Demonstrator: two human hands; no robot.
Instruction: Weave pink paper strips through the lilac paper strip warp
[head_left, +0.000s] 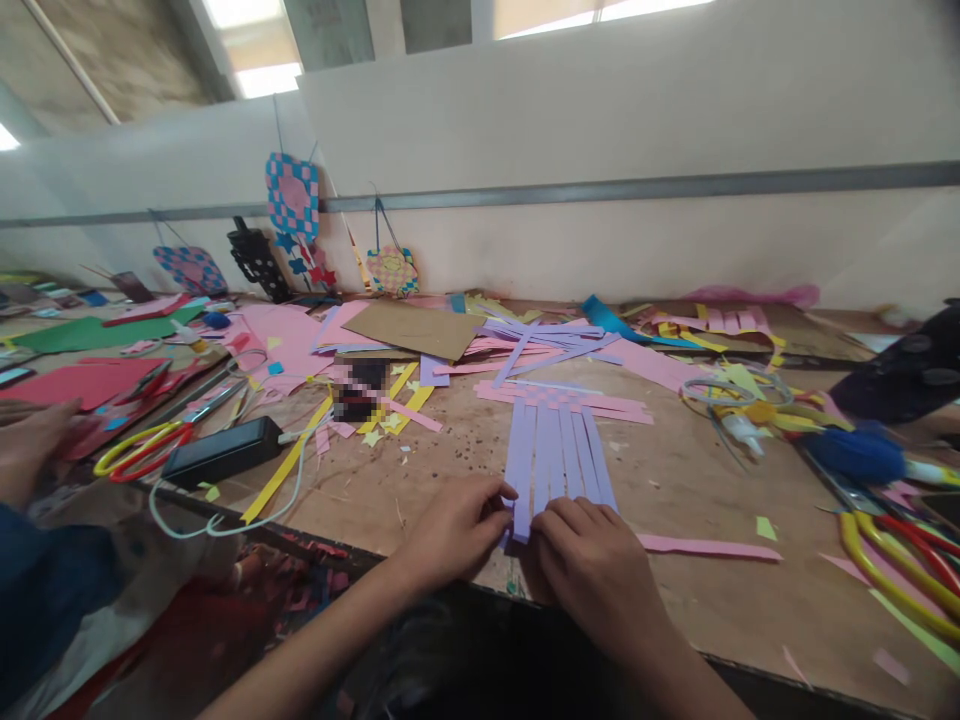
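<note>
Several purple paper strips [553, 450] lie side by side near the table's front edge, woven at their far end with pink strips [630, 408]. My left hand [465, 525] is at the near end of the leftmost purple strips, thumb and fingertips closed on a strip. Fingers curled, my right hand [592, 550] rests over the near ends of the other purple strips. What lies under its fingertips is hidden. A loose pink strip [709, 547] is just right of my right hand.
Paper sheets and brown card [416, 328] are piled behind. Left are a black power bank [223, 450] with a white cable, scissors [146, 450] and another person's hand [30, 445]. More scissors [900, 570] and blue yarn [855, 455] lie right.
</note>
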